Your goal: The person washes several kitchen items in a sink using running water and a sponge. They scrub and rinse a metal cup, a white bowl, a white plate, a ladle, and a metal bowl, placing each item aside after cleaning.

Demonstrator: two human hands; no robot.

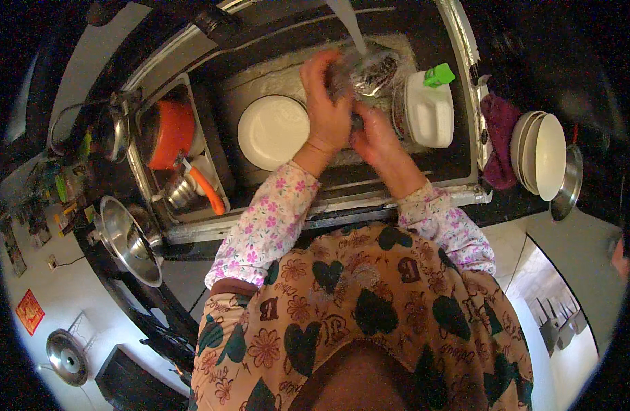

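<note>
At the far side of the sink (233,144), I hold a shiny, round metal utensil (375,74) below a grey spout (349,26). Its exact kind is hard to make out through the blur and wet glare. My left hand (326,103) is closed around its left side, thumb toward the middle. Nearer to me, my right hand (380,140) is closed at a dark, handle-like end, its fingers partly hidden. A white bowl (272,131) sits in the sink left of my hands. Just right of them stands a white jug (430,109) with a green cap.
A side basin at left holds a red-orange pot (174,133) and an orange-handled tool (204,183). Metal bowls (129,240) stand farther left. Right of the sink lie a purple cloth (498,140), stacked white bowls (548,156) and a metal pan lid or pan (568,185).
</note>
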